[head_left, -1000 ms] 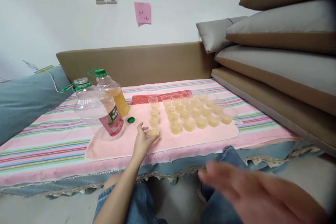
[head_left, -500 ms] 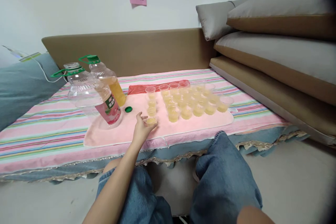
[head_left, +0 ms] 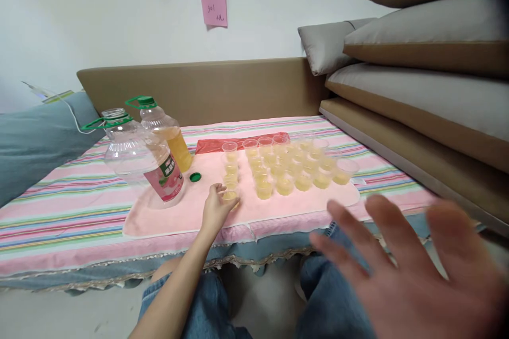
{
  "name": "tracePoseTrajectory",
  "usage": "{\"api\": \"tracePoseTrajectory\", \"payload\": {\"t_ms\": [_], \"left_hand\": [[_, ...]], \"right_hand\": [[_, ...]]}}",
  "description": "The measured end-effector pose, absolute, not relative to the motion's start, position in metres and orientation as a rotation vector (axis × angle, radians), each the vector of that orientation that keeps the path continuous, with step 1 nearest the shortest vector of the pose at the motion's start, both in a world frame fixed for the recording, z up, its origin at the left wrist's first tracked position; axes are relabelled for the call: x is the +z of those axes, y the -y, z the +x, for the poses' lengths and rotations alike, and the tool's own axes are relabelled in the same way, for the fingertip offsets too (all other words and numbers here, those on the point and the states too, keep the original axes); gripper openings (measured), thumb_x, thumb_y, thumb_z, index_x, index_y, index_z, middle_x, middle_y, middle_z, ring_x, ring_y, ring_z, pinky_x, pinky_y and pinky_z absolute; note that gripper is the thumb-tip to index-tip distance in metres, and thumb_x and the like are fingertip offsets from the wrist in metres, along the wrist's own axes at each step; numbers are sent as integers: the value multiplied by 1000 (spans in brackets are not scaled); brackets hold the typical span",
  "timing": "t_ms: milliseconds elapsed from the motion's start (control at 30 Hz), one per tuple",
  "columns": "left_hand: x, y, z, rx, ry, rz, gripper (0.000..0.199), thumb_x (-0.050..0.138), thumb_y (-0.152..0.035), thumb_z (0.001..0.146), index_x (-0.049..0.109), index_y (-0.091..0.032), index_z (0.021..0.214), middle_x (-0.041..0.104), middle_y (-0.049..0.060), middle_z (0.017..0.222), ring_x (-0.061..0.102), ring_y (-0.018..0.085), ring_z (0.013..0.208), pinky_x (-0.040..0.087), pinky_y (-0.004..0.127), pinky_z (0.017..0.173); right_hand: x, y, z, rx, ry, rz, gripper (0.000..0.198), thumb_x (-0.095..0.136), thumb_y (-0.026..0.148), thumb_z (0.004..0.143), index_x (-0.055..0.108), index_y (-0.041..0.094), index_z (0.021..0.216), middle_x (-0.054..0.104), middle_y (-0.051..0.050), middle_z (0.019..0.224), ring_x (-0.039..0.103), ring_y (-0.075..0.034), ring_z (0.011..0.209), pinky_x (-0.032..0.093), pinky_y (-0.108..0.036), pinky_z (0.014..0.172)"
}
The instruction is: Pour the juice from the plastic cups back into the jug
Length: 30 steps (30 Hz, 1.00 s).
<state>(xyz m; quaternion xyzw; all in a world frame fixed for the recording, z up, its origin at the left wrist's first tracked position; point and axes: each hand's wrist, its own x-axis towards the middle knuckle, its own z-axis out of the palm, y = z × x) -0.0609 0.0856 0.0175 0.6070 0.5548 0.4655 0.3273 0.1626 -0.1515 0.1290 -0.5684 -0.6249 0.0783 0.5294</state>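
Observation:
My left hand [head_left: 217, 206] is closed round the front plastic cup [head_left: 230, 197] of the left column, which holds pale yellow liquid and stands on the pink cloth [head_left: 159, 221]. My right hand [head_left: 413, 270] hangs close to the camera at the lower right, blurred, its fingers spread and nothing in them. Right of my left hand stand several rows of clear plastic cups [head_left: 284, 185] with the same yellow liquid. To its left is an empty-looking clear bottle [head_left: 131, 153] with a pink label, beside a part-filled bottle [head_left: 178, 148] of yellow drink with a green cap.
A loose green cap [head_left: 195, 177] lies between bottles and cups. Behind the cups is a red plastic wrapper [head_left: 214, 145]. Large cushions [head_left: 417, 85] are stacked at the right, and a brown backrest [head_left: 199, 92] runs along the wall. A blue pillow [head_left: 43, 137] sits left.
My right hand has risen into view at the lower right with its fingers spread. My left hand stays on the same cup. The camera has tilted up slightly.

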Motion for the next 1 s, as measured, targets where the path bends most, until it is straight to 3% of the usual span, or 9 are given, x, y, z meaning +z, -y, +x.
{"api": "tracePoseTrajectory", "payload": {"t_ms": [67, 167, 267, 433, 600, 800, 1000], "left_hand": [[20, -84, -59, 1251, -1426, 1580, 64, 82, -36, 60, 48, -18, 111, 64, 14, 115, 65, 28, 105, 52, 45, 90], [27, -83, -53, 1298, -1349, 1568, 65, 81, -42, 60, 48, -19, 111, 63, 11, 112, 66, 26, 102, 52, 44, 90], [38, -84, -42, 1315, -1239, 1571, 67, 81, -45, 60, 48, -19, 112, 63, 9, 110, 66, 24, 101, 53, 41, 88], [60, -91, -24, 1280, -1141, 1648, 65, 81, -45, 62, 51, -21, 114, 62, 9, 113, 66, 24, 99, 51, 41, 87], [70, -103, -14, 1280, -1093, 1787, 57, 79, -40, 66, 55, -21, 114, 65, 11, 119, 61, 27, 116, 43, 44, 101], [65, -112, -16, 1167, -1069, 1915, 63, 81, -37, 67, 54, -20, 121, 69, 8, 107, 65, 25, 104, 47, 43, 96], [63, -114, -14, 1159, -1098, 2107, 60, 78, -26, 70, 53, -20, 124, 69, 7, 112, 66, 24, 106, 51, 40, 95]], "right_hand": [[137, 120, 170, 320, 1299, -1215, 63, 21, 55, 100, 6, 39, 160, 48, -14, 150, 49, -32, 138, 54, -55, 98], [128, 64, 189, 499, 1069, -1081, 56, 37, 55, 96, 41, 29, 146, 56, -16, 141, 54, -30, 133, 50, -50, 104], [94, 19, 206, 584, 797, -981, 44, 71, 56, 77, 66, 24, 106, 71, -10, 108, 68, -25, 103, 52, -43, 96], [44, 2, 207, 780, 512, -983, 51, 87, 55, 59, 72, 22, 94, 73, -3, 90, 67, -15, 84, 52, -28, 80], [46, 13, 199, 865, 516, -957, 50, 88, 55, 61, 73, 23, 96, 73, -1, 87, 67, -14, 82, 52, -27, 80], [52, 12, 192, 911, 506, -962, 50, 89, 56, 60, 73, 22, 94, 73, -2, 84, 67, -15, 81, 52, -28, 79], [55, 13, 182, 971, 487, -961, 52, 89, 57, 58, 72, 23, 93, 72, -1, 82, 66, -15, 80, 52, -28, 80]]}}
